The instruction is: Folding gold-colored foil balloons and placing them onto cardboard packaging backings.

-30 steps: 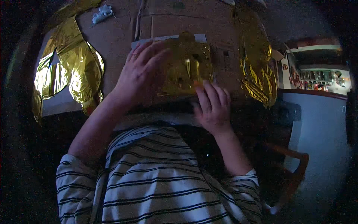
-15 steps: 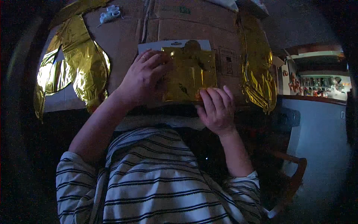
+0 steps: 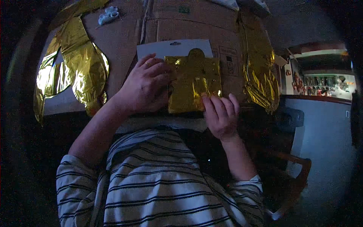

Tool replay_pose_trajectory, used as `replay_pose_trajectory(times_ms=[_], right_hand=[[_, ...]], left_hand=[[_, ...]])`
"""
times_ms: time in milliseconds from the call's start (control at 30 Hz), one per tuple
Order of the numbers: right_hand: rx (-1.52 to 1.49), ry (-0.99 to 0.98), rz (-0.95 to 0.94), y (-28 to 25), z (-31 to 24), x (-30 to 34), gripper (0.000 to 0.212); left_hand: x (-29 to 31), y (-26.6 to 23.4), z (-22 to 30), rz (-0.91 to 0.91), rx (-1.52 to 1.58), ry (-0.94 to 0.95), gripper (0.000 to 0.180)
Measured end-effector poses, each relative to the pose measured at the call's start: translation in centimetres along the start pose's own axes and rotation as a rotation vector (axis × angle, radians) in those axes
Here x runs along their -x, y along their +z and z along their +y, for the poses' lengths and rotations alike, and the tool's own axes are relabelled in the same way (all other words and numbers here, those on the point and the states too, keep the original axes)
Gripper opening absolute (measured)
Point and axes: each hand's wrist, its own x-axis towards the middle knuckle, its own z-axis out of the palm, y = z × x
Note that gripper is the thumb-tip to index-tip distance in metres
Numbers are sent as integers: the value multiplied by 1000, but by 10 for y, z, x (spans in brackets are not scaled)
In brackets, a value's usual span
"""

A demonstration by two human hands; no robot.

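A folded piece of gold foil (image 3: 181, 89), apparently a flat foil balloon, lies over a white card (image 3: 151, 48) with a hanging slot in its top edge. A rounded tab sticks up from the foil's far edge. My left hand (image 3: 145, 85) has its fingers curled over the foil's left side; the thumb is hidden. At the lower right corner, my right hand (image 3: 223, 115) pinches the foil's edge, its little finger raised. The foil's near edge hangs at the front of the cardboard (image 3: 117, 53).
Flat gold foil shapes lie at the left (image 3: 81, 64) and right (image 3: 259, 72) of the cardboard. A crumpled pale scrap (image 3: 109, 16) rests at the far left. Beside me on the right are a wooden chair arm (image 3: 298, 162) and a pale half-wall (image 3: 325, 132).
The folded foil has slid toward me and lower on the white card, baring more of the card's top. Both hands have shifted slightly with it and keep their hold.
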Motion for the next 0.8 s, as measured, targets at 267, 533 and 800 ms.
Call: replay_pose_trajectory(times_ms=[267, 533, 800], right_hand=[[11, 33, 13, -5, -3, 3, 28], [-93, 53, 13, -29, -4, -4, 26], [-266, 24, -38, -57, 1, -15, 25]], left_hand=[[6, -2, 6, -43, -9, -15, 49], [8, -10, 31, -81, -18, 123, 55], [9, 3, 33, 92, 227, 293, 34]])
